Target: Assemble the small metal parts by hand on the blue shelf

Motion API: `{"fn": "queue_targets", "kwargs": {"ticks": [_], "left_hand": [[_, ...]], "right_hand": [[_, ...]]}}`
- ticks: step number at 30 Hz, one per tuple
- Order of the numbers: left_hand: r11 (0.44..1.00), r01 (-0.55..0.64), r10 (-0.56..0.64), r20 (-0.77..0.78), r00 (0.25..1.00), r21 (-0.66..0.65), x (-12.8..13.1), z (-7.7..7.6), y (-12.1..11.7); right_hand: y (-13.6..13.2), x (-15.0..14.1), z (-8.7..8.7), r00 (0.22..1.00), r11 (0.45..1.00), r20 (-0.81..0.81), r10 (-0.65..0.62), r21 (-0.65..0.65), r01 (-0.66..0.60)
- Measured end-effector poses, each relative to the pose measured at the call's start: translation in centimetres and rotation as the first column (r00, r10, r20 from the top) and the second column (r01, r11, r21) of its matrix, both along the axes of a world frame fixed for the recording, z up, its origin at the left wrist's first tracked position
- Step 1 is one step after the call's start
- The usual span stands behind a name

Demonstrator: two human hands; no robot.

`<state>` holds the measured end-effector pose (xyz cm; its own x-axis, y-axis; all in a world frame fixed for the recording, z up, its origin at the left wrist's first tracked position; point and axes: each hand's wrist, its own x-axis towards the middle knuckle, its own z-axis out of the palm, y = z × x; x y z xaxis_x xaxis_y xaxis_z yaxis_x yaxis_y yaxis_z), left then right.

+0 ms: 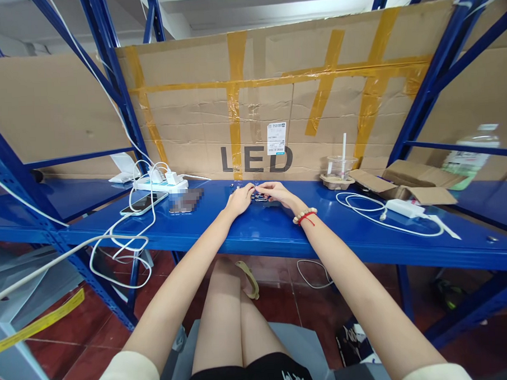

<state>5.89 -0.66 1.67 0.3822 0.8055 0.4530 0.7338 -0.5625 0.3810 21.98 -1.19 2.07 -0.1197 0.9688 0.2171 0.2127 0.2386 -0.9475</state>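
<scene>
Both my hands rest on the blue shelf top point(255, 229) in front of the cardboard wall marked LED. My left hand point(239, 199) has its fingers curled and pinched around a small dark metal piece. My right hand point(276, 192) is closed in a pinch on the same cluster of small metal parts point(260, 197) lying between the hands. A few more tiny metal bits point(235, 186) lie just behind the left hand. The parts are too small to name. A bead bracelet and a red string circle my right wrist.
At left lie a phone point(144, 203), a white power strip point(161, 184) with plugs and looping cables. At right stand a plastic cup with a straw point(340, 166), an open cardboard box point(404, 183) and a white charger with cable point(401, 207).
</scene>
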Motion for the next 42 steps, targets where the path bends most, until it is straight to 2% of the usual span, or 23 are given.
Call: {"fn": "queue_targets", "kwargs": {"ticks": [7, 19, 29, 36, 42], "left_hand": [[1.000, -0.001, 0.002, 0.025, 1.000, -0.013, -0.1, 0.0, 0.0], [1.000, 0.017, -0.016, 0.050, 0.999, -0.022, -0.1, 0.1, -0.1], [0.998, 0.069, -0.068, 0.048, 0.997, -0.013, -0.1, -0.3, 0.4], [0.993, 0.118, -0.119, 0.076, 0.990, 0.011, -0.1, -0.8, 1.0], [0.995, 0.102, -0.102, 0.065, 0.993, 0.007, -0.1, -0.8, 1.0]], "right_hand": [[-0.1, -0.3, 0.0, 0.998, 0.995, -0.045, 0.044, 0.095, -0.039], [0.3, -0.1, 0.0, 0.987, 0.989, -0.081, 0.137, 0.063, -0.132], [0.0, -0.3, 0.2, 0.995, 0.997, -0.058, 0.077, 0.018, -0.076], [0.2, -0.1, 0.0, 0.994, 0.996, -0.064, 0.088, -0.005, -0.089], [0.3, -0.1, -0.1, 0.994, 0.997, -0.070, 0.082, -0.008, -0.082]]}}
